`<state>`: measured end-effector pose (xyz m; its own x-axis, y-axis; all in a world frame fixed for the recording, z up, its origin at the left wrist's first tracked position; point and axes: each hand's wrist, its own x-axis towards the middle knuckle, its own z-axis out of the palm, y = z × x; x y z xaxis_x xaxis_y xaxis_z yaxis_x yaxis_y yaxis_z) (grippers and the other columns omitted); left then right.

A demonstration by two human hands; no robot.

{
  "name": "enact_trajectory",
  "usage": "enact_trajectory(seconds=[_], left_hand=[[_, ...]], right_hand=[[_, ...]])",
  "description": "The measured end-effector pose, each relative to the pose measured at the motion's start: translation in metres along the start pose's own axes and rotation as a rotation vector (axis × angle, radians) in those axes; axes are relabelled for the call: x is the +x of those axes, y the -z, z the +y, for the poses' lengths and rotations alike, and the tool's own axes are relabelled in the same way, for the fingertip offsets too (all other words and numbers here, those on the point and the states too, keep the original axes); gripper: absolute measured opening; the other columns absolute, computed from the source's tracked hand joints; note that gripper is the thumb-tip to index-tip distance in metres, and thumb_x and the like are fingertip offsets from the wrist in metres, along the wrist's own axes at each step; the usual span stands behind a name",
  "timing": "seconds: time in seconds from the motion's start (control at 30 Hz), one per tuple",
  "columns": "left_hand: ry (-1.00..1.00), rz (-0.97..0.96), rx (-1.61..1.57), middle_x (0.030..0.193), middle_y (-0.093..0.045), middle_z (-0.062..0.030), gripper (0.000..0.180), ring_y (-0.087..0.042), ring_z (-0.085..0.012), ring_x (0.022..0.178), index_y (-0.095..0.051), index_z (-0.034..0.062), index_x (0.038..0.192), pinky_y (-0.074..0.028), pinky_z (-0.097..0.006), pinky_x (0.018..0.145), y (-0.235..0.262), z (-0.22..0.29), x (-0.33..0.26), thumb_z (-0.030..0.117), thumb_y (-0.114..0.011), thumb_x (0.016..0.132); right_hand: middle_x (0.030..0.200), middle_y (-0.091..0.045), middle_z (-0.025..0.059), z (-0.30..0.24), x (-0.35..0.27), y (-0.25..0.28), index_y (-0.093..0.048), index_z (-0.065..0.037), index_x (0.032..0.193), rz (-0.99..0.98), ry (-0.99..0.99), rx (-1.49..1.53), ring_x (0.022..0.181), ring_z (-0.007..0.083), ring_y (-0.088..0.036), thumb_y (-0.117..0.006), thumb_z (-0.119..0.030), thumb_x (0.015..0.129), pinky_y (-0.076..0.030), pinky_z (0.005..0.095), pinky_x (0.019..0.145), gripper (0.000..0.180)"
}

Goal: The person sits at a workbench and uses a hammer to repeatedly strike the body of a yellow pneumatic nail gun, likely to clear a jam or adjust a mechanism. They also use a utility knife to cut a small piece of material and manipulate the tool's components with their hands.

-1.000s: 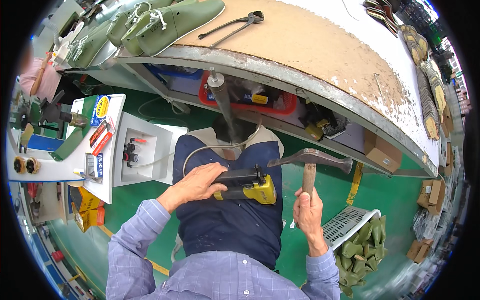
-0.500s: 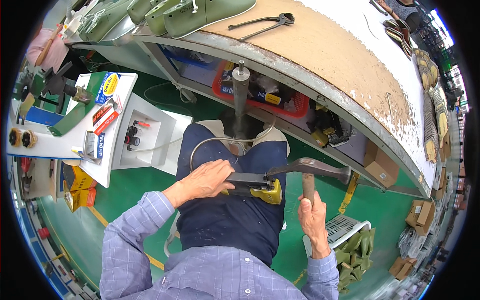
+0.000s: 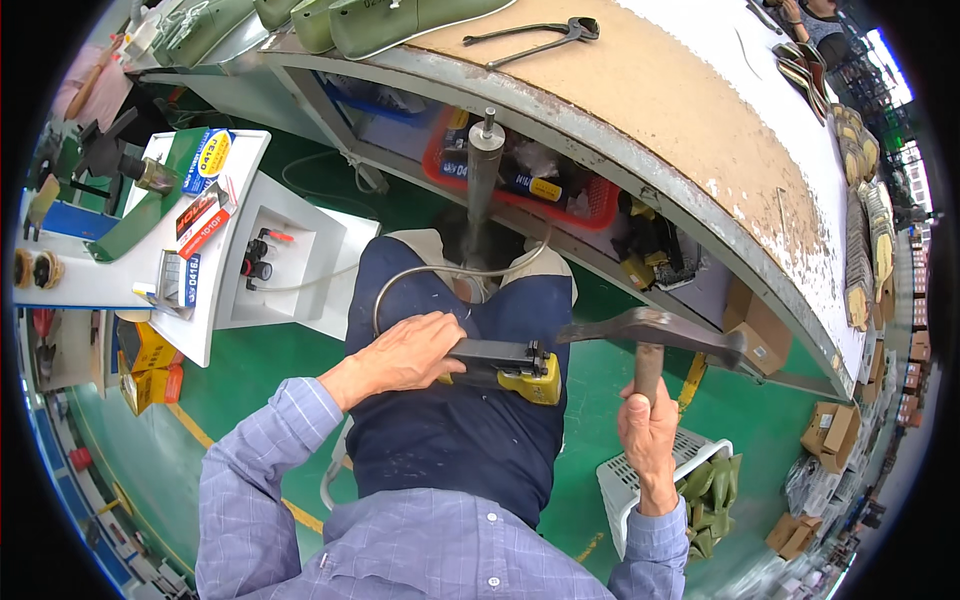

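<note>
Green floor below; left hand point(image 3: 412, 352) presses shoe point(image 3: 500, 366), right hand point(image 3: 648, 432) raises hammer point(image 3: 650, 330).

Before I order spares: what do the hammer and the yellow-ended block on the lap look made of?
The long-headed hammer in the right hand: dull grey head, likely steel; brown handle, probably wood. The black block with yellow end under the left hand: matte black, likely metal or hard plastic.

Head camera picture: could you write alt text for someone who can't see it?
Seen from above, a seated person's left hand presses a yellow and black shoe form onto their lap, while the right hand holds a hammer raised beside it. A metal post stands ahead under a curved workbench bearing pincers.
</note>
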<state>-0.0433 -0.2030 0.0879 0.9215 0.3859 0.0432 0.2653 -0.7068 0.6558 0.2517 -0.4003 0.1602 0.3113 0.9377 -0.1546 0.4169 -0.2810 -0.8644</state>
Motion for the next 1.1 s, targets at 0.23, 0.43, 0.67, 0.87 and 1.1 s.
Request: enact_trajectory(seconds=[0.23, 0.43, 0.67, 0.87, 1.1], left_hand=[[-0.021, 0.008, -0.009, 0.094, -0.053, -0.0153, 0.034, -0.058, -0.0355, 0.089, -0.05, 0.0006, 0.1, -0.049, -0.044, 0.078, 0.001, -0.001, 0.003, 0.018, -0.075, 0.084], [-0.019, 0.014, 0.003, 0.094, -0.053, -0.0154, 0.035, -0.058, -0.0355, 0.089, -0.051, 0.0005, 0.1, -0.049, -0.044, 0.078, 0.0, -0.002, 0.001, 0.018, -0.076, 0.083], [-0.014, 0.001, -0.017, 0.094, -0.054, -0.0157, 0.034, -0.058, -0.0356, 0.09, -0.051, 0.0005, 0.101, -0.049, -0.045, 0.078, 0.002, 0.0, 0.003, 0.016, -0.076, 0.083], [-0.013, -0.007, -0.027, 0.095, -0.054, -0.0158, 0.036, -0.058, -0.0367, 0.09, -0.051, 0.0001, 0.101, -0.049, -0.045, 0.078, 0.006, 0.004, 0.003, 0.016, -0.077, 0.082], [-0.024, -0.02, -0.017, 0.096, -0.055, -0.0166, 0.04, -0.058, -0.0377, 0.09, -0.049, -0.0006, 0.102, -0.049, -0.045, 0.079, 0.006, 0.002, 0.006, 0.016, -0.078, 0.08]], right_hand=[[0.06, -0.052, 0.0039, 0.003, 0.007, 0.001, -0.058, -0.003, 0.096, -0.028, -0.046, -0.013, 0.051, 0.0119, -0.05, -0.059, -0.036, 0.103, -0.042, 0.0323, 0.048, 0.033], [0.058, -0.049, -0.0016, 0.004, 0.002, -0.011, -0.056, -0.004, 0.093, -0.041, 0.024, -0.094, 0.049, 0.0087, -0.046, -0.051, -0.049, 0.103, -0.035, 0.0291, 0.044, 0.047], [0.058, -0.054, 0.008, -0.001, -0.001, 0.001, -0.056, -0.002, 0.094, 0.047, -0.011, 0.019, 0.051, 0.0167, -0.055, -0.06, -0.038, 0.102, -0.043, 0.0339, 0.048, 0.037], [0.059, -0.053, 0.0039, 0.012, 0.002, -0.004, -0.057, -0.003, 0.094, 0.001, -0.067, 0.02, 0.05, 0.0125, -0.052, -0.06, -0.042, 0.101, -0.042, 0.0318, 0.047, 0.04], [0.058, -0.052, 0.0021, 0.012, -0.003, -0.013, -0.057, -0.003, 0.093, -0.038, -0.001, -0.059, 0.05, 0.0112, -0.051, -0.058, -0.044, 0.101, -0.042, 0.0308, 0.047, 0.042]])
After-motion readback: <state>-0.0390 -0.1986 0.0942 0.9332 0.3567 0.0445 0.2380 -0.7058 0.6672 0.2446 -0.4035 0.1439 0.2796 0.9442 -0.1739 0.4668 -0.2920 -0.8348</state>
